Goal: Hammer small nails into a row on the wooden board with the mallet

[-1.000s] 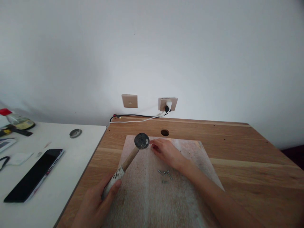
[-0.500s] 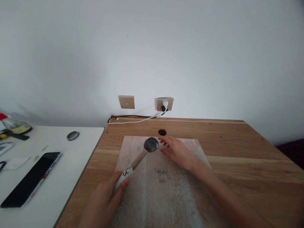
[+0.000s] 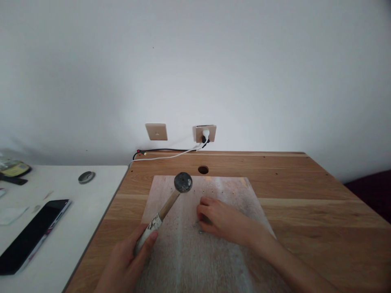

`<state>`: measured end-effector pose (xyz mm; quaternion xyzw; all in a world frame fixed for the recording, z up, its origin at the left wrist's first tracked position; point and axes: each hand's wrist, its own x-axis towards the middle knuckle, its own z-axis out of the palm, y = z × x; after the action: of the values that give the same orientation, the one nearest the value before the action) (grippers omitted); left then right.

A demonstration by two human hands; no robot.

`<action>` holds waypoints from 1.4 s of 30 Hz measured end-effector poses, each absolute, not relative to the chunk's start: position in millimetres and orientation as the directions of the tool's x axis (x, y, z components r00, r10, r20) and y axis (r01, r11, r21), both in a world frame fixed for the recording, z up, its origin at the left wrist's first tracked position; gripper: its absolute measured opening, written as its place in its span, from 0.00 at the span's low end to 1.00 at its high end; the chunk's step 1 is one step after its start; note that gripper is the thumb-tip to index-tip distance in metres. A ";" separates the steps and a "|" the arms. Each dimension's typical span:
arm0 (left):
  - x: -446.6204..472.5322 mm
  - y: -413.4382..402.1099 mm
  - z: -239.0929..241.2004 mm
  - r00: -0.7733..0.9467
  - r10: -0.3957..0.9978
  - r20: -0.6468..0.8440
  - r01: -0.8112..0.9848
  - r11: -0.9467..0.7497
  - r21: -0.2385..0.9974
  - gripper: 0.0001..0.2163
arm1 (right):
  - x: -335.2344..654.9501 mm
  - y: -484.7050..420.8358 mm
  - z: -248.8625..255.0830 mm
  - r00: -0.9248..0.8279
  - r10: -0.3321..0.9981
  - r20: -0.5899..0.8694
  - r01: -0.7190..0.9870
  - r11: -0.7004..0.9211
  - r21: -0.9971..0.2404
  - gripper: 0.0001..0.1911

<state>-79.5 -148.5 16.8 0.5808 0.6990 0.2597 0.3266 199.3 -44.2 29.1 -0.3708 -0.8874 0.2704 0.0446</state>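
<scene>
My left hand (image 3: 130,254) is wrapped round the white-covered grip of a mallet (image 3: 167,205). Its round black head points up and away over the pale wooden board (image 3: 195,268). My right hand (image 3: 215,215) is lowered to the middle of the board, its fingers curled together over the small metal screws or nails (image 3: 200,232) lying there. Most of these are hidden under the fingers, and what the fingertips pinch does not show. Several small holes run along the board's far part.
The board lies on a brown wooden table (image 3: 305,228) with a round hole (image 3: 203,169) near the wall. On the white table (image 3: 76,228) at left are a phone (image 3: 33,236), a grey tape roll (image 3: 86,177) and a bottle (image 3: 14,167). Cables (image 3: 171,156) run to a wall socket (image 3: 210,133).
My right hand has come down and nearer from the board's far edge onto the metal pieces, its fingers curling in. The mallet stays in my left hand. The view has shifted slightly right.
</scene>
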 end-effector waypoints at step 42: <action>-64.9 -137.9 25.0 -0.015 0.980 -0.201 0.590 0.171 0.789 0.22 | 189.9 2.0 7.4 -0.476 0.872 0.114 0.708 0.457 -0.539 0.19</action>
<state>-64.9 -137.9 25.0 0.5906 0.6644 0.2568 0.3792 189.9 2.0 7.4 -0.4747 -0.8318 0.2148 0.1913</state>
